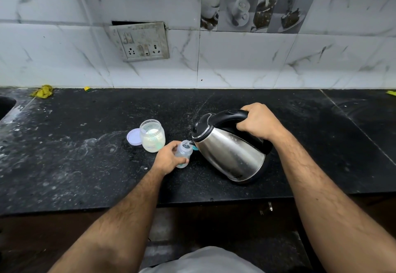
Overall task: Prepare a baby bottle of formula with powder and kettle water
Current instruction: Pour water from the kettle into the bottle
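Observation:
A small clear baby bottle (184, 151) stands on the black counter (85, 165), and my left hand (169, 158) is wrapped around its side. My right hand (260, 121) grips the black handle of a steel kettle (230, 152), which is tilted left with its spout over the bottle's open mouth; water runs from the spout into the bottle. A teal part (195, 148) shows behind the bottle, under the spout. Left of the bottle stands an open jar of white powder (152, 135), with its pale lid (134, 136) lying flat beside it.
A wall socket plate (140, 41) hangs on the tiled wall behind. A yellow cloth (42, 91) lies at the back left, close to a sink edge (6, 105). White smears mark the counter's left half. The counter's front edge runs just below my forearms.

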Available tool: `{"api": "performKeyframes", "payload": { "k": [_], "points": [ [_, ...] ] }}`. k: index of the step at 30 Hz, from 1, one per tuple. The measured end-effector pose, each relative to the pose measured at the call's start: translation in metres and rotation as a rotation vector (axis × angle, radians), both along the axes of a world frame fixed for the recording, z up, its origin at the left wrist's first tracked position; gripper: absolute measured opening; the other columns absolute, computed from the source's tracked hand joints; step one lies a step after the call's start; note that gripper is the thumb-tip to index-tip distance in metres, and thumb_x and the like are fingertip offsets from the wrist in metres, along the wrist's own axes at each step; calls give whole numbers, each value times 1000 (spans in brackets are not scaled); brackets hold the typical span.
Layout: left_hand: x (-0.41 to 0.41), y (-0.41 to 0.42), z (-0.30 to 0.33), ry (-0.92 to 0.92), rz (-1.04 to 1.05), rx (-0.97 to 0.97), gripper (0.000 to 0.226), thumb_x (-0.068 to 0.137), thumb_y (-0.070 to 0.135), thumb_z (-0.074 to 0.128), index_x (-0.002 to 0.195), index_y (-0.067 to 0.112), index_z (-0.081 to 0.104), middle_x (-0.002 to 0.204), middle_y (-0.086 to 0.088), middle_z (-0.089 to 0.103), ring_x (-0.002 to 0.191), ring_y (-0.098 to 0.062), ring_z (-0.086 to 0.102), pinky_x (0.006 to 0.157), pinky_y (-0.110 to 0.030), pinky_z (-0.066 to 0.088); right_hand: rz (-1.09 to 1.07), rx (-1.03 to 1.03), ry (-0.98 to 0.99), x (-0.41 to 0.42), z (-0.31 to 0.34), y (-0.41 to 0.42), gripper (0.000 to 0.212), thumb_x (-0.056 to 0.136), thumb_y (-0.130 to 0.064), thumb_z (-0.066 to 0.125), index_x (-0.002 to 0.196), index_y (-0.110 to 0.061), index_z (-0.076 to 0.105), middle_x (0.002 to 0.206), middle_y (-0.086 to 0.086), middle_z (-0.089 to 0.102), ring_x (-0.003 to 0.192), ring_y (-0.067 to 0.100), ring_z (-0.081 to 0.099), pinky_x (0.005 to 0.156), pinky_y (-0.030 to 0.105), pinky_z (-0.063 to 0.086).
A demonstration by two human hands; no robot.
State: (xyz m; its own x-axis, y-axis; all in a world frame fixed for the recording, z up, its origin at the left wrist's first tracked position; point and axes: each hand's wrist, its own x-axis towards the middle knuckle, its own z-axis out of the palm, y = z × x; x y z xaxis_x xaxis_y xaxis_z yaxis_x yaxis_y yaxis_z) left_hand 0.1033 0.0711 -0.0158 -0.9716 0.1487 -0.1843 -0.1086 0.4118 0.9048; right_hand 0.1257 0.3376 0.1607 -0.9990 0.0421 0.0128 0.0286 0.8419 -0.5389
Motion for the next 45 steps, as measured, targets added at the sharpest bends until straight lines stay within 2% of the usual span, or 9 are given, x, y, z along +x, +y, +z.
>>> {"api": "performKeyframes", "payload": {
  "k": [26,31,40,45],
  "points": [
    [1,-2,-8,3,11,17,54,68,-1,84,114,16,63,104,4,70,95,-11,64,93,-27,49,6,-20,-17,3,-1,-1,5,63,-13,67,68,-15,67,48,-6,58,45,12,51,50,26,42],
    [1,-1,-10,14,9,11,54,67,-1,84,113,17,63,103,3,70,94,-12,65,95,-30,50,10,-13,-12,3,0,-2,5,64,-12,67,69,-12,67,53,-3,59,50,16,53,52,29,42],
    [1,-2,-11,18,6,25,54,67,-2,84,114,15,63,104,1,70,95,-14,65,94,-30,50,9,-12,-8,4,1,-3,7,64,-12,67,70,-9,67,52,-2,57,47,15,49,51,28,40],
    [1,-2,-11,21,6,23,54,67,-2,84,112,18,63,102,4,70,93,-11,65,91,-26,49,14,-3,-8,3,1,-3,8,63,-12,67,70,-10,67,55,0,60,51,17,52,53,30,42]
  ]
}}
